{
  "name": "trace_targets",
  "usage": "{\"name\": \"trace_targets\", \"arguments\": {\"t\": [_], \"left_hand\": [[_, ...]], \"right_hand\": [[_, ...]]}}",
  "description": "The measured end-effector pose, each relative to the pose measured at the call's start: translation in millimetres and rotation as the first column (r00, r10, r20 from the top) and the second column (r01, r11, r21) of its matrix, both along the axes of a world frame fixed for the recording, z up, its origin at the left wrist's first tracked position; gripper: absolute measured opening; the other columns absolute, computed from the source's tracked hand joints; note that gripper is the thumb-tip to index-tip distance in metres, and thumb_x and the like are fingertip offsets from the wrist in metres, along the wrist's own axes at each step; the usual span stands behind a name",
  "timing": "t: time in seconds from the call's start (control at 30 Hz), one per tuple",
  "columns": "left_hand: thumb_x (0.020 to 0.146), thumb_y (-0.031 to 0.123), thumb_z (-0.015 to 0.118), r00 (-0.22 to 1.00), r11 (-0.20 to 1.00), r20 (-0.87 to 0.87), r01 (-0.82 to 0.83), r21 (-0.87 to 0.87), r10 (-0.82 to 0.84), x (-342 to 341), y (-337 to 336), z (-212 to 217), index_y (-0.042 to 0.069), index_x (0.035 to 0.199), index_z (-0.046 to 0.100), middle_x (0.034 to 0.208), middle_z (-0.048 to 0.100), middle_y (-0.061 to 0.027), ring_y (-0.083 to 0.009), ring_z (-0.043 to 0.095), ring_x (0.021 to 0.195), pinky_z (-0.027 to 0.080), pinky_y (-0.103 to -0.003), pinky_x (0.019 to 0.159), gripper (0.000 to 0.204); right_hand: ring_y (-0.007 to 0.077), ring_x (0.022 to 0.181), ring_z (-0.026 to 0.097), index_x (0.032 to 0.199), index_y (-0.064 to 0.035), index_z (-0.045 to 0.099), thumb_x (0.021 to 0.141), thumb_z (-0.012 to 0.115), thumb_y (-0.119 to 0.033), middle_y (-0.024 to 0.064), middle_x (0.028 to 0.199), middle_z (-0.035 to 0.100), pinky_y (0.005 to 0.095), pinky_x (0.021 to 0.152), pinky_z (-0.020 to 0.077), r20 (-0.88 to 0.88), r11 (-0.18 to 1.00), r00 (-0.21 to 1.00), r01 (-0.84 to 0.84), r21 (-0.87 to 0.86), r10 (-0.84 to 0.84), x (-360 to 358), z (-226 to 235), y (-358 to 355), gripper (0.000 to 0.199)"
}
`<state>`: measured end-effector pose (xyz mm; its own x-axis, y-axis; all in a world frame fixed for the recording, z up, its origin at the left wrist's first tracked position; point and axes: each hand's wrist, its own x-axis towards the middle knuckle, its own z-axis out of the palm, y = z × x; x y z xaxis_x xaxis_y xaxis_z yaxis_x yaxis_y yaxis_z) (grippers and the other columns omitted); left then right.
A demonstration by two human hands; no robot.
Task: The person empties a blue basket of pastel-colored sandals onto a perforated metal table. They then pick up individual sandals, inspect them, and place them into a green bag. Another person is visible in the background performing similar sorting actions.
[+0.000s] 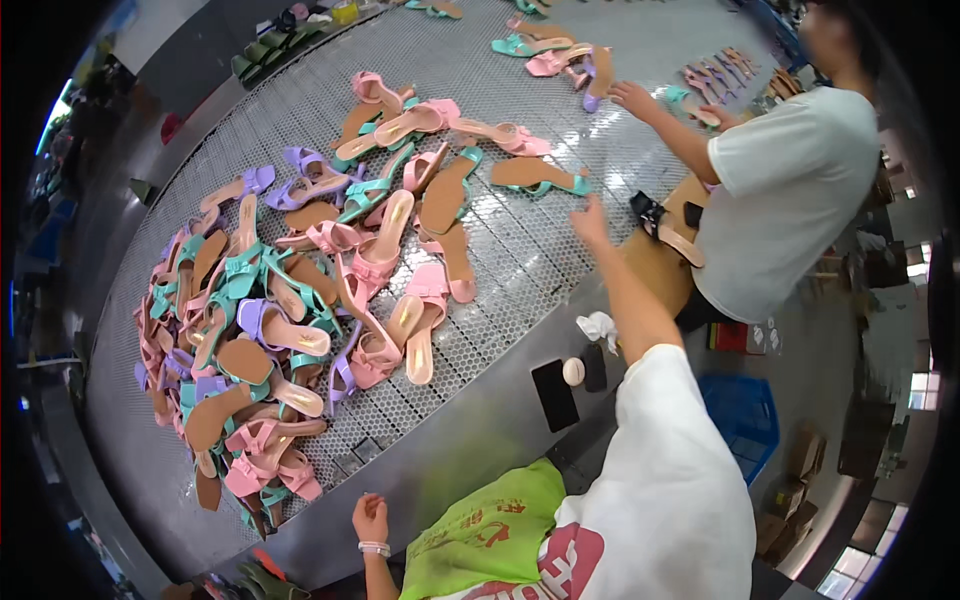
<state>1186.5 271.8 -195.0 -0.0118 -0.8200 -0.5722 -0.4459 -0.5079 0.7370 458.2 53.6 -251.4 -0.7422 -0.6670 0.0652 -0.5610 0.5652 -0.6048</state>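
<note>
Head view: right hand (590,222) stretches forward, fingers loosely open, empty, toward a teal sandal (540,177).

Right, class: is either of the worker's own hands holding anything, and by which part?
Nothing visibly held. The right hand reaches open toward a teal-strapped sandal; the left hand sits curled at the table rim, nothing showing in it.

The desk (560,130) is grey perforated metal, dull and finely gridded, with a smooth matt rim. On it, the sandals (300,300) show glossy pastel straps and smooth tan soles. Beside the rim lies a glossy black phone (554,395) and crumpled white cloth (598,326).
</note>
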Motion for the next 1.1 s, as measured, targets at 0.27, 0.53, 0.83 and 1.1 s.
{"name": "trace_targets", "arguments": {"t": [0.27, 0.53, 0.83, 1.1], "left_hand": [[0.085, 0.002, 0.059, 0.998, 0.992, 0.053, -0.048, 0.12, 0.042, -23, -28, 14, -0.003, 0.104, 0.056, 0.09, 0.066, -0.0098, -0.0138, 0.064, 0.081, 0.052, -0.025, 0.072, 0.02], [0.086, 0.002, 0.058, 0.999, 0.994, -0.039, -0.031, 0.103, 0.035, -27, -32, -5, -0.002, 0.104, 0.056, 0.091, 0.067, -0.0103, -0.0135, 0.064, 0.08, 0.052, -0.025, 0.072, 0.02], [0.087, 0.004, 0.058, 0.977, 0.979, -0.135, -0.145, 0.146, 0.165, 2, 0, -14, -0.002, 0.105, 0.056, 0.092, 0.067, -0.0114, -0.0165, 0.066, 0.077, 0.052, -0.026, 0.067, 0.019], [0.088, 0.004, 0.058, 0.938, 0.936, -0.154, -0.274, 0.223, 0.311, 16, 30, -20, -0.001, 0.107, 0.055, 0.093, 0.067, -0.0125, -0.0179, 0.066, 0.075, 0.052, -0.028, 0.062, 0.02]], "right_hand": [[0.0343, 0.118, 0.052, 0.132, -0.0064, 0.045, 0.082, 0.063, -0.023, 0.021, 0.128, 0.053, 0.0398, 0.095, 0.0419, 0.088, 0.995, 0.994, 0.051, 0.088, -0.059, -45, 6, -53, 0.056], [0.0269, 0.073, 0.06, 0.091, -0.0049, 0.059, 0.093, 0.049, -0.026, 0.009, 0.08, 0.059, 0.0406, 0.065, 0.0458, 0.143, 0.996, 0.989, -0.039, -0.078, 0.049, -11, -42, -14, 0.024], [0.0087, 0.054, 0.042, 0.1, -0.008, 0.054, 0.094, 0.049, -0.03, 0.0038, 0.072, 0.051, 0.022, 0.048, 0.0356, 0.985, 0.871, -0.17, 0.481, 0.102, -0.022, 76, 1, 25, 0.023], [0.0105, 0.047, 0.039, 0.097, -0.0065, 0.051, 0.091, 0.044, -0.025, 0.0032, 0.065, 0.048, 0.0223, 0.04, 0.0303, 0.953, 0.625, 0.237, 0.777, -0.068, -0.191, 100, 37, 24, 0.021]]}}
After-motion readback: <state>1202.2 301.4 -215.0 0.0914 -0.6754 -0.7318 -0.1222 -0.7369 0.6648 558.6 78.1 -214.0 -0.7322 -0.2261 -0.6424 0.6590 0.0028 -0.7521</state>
